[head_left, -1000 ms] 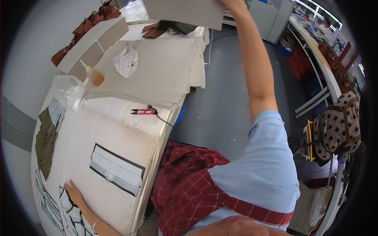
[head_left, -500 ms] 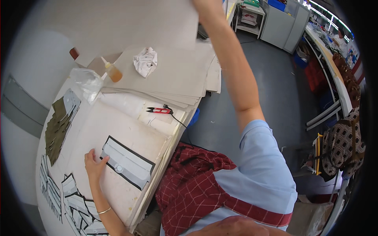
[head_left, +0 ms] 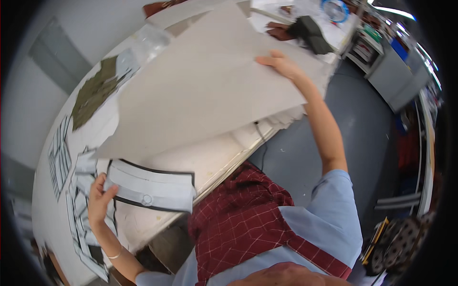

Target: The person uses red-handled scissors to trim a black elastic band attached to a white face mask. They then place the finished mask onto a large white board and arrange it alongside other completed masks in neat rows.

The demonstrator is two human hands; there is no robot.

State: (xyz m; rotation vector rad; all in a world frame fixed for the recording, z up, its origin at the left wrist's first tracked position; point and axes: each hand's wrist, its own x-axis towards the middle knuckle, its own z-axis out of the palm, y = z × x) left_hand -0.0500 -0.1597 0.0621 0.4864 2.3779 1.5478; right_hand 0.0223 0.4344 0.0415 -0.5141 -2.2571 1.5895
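Observation:
My left hand (head_left: 101, 199) pinches the left end of a pale grey-white fabric panel (head_left: 152, 185) with black edges and a small round mark near its lower edge. The panel lies raised or tilted near the table's front edge. Closed on the right side of a large grey cardboard sheet (head_left: 191, 90), my right hand (head_left: 285, 66) has its arm stretched out. That sheet slants over the middle of the table, and its near-left corner comes close to the panel. What lies under the sheet is hidden.
Several black-edged pale pieces (head_left: 86, 205) and striped pieces (head_left: 59, 152) lie at the left. Olive fabric pieces (head_left: 95, 90) and a clear plastic bag (head_left: 150, 40) are farther back. A dark folded bundle (head_left: 310, 35) sits at the far right. A cord (head_left: 261, 136) hangs off the table edge.
My right hand has brought the cardboard sheet down and nearer, so it covers the bottle, crumpled cloth and red thread snips. My left hand now grips the panel. The view has turned.

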